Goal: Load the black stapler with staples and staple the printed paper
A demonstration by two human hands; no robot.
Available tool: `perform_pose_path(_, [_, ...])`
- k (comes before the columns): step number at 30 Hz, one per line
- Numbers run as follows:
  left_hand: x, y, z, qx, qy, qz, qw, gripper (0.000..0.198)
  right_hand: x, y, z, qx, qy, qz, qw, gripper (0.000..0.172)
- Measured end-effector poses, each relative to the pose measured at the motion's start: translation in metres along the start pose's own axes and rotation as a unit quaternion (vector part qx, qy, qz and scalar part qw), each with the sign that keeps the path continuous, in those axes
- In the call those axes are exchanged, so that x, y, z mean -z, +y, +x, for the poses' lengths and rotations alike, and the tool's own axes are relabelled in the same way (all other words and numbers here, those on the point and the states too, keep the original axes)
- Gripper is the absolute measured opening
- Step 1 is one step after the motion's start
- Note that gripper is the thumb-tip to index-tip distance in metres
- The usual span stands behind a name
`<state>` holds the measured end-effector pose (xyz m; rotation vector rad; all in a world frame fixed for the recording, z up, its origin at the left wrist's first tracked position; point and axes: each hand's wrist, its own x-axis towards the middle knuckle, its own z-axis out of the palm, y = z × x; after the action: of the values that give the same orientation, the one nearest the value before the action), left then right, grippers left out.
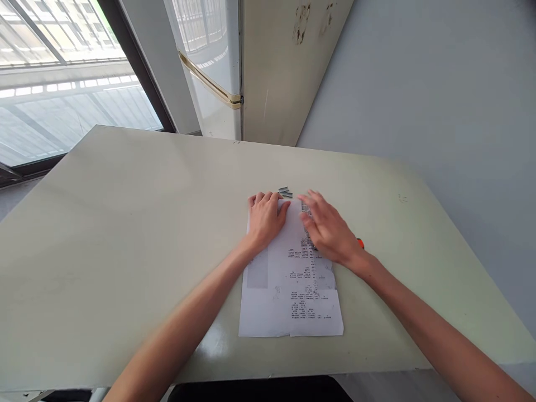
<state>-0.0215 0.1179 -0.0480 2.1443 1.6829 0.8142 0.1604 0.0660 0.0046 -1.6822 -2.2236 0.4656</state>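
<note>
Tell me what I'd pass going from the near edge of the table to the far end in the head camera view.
Printed sheets → left hand and right hand, side by side on the sheets' far end → strips of staples → bare tabletop → fridge.

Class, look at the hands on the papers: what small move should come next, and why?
Probably the right hand nudges the papers square while the left hand pins them: their lower edges look stepped, not flush.
</note>
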Motion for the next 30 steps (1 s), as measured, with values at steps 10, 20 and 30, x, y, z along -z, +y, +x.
perform_pose_path(10, [0.018, -0.028, -0.002, -0.019, -0.007, -0.011, 1.000, 0.021, 0.015, 0.045, -0.072, 0.065, 0.030, 0.032, 0.997, 0.034])
perform_pose_path(20, [0.063, -0.059, -0.021, -0.003, -0.019, 0.011, 1.000, 0.026, -0.001, 0.081, -0.079, -0.034, 0.051, 0.110, 0.992, 0.034])
perform_pose_path(30, [0.080, -0.080, -0.023, 0.025, -0.005, 0.053, 0.998, 0.023, -0.003, 0.100, -0.049, -0.065, 0.071, 0.207, 0.974, 0.045])
